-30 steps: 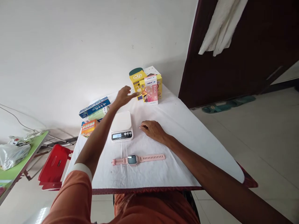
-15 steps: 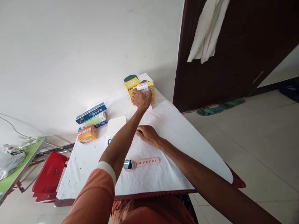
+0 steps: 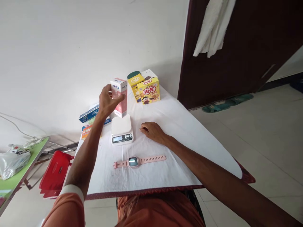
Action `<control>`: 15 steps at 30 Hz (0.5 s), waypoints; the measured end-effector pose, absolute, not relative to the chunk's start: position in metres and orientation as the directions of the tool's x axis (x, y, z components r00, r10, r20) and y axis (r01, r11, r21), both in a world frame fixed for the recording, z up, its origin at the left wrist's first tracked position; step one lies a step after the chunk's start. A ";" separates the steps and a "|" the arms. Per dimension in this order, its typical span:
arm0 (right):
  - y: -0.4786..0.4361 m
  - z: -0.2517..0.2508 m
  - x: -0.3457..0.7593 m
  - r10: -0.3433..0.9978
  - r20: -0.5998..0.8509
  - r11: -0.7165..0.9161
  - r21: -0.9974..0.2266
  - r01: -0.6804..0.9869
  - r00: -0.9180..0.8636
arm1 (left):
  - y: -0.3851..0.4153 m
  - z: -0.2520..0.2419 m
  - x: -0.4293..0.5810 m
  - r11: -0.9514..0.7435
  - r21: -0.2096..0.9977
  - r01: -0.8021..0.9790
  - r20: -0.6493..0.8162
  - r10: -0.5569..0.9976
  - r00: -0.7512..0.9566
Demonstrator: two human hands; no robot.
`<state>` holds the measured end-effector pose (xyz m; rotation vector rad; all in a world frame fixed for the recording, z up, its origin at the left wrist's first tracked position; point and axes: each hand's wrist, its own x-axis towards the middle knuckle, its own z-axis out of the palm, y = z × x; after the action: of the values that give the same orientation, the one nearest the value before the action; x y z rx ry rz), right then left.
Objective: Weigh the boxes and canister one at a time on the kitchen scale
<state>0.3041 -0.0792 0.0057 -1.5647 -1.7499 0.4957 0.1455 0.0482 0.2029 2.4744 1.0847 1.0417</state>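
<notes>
The pink and white box [image 3: 119, 97] is a little above and left of the middle of the frame. It stands tall, its long side going up and down, top toward the top of the frame, with a small lean. The left hand [image 3: 107, 102] grips it from the left, fingers wrapped around it. The box's bottom is right at the back edge of the small white scale [image 3: 122, 129]; I cannot tell if they touch. The right hand [image 3: 152, 131] lies just right of the scale, loosely curled on the white tabletop [image 3: 189, 135], holding nothing. Lower down a pink watch [image 3: 138, 161] lies flat, strap running left to right. Yellow boxes [image 3: 146, 90] stand near the pink box, to its right
</notes>
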 end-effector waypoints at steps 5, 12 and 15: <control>-0.078 0.001 0.306 0.960 0.280 0.204 -0.703 0.681 0.002 | 0.047 0.205 0.105 -0.717 0.170 0.675 0.309 0.690 0.655; -0.080 0.002 0.306 0.960 0.280 0.201 -0.727 0.657 0.016 | 0.055 0.159 0.105 -0.763 0.034 0.645 -0.045 0.644 0.764; -0.081 0.004 0.305 0.959 0.281 0.205 -0.737 0.644 0.016 | 0.056 0.144 0.114 -0.774 0.006 0.633 -0.135 0.627 0.767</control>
<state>0.3054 -0.0808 0.0036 -1.5180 -1.7073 0.5145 0.1143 0.0556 0.1435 2.9056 1.0365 -0.1936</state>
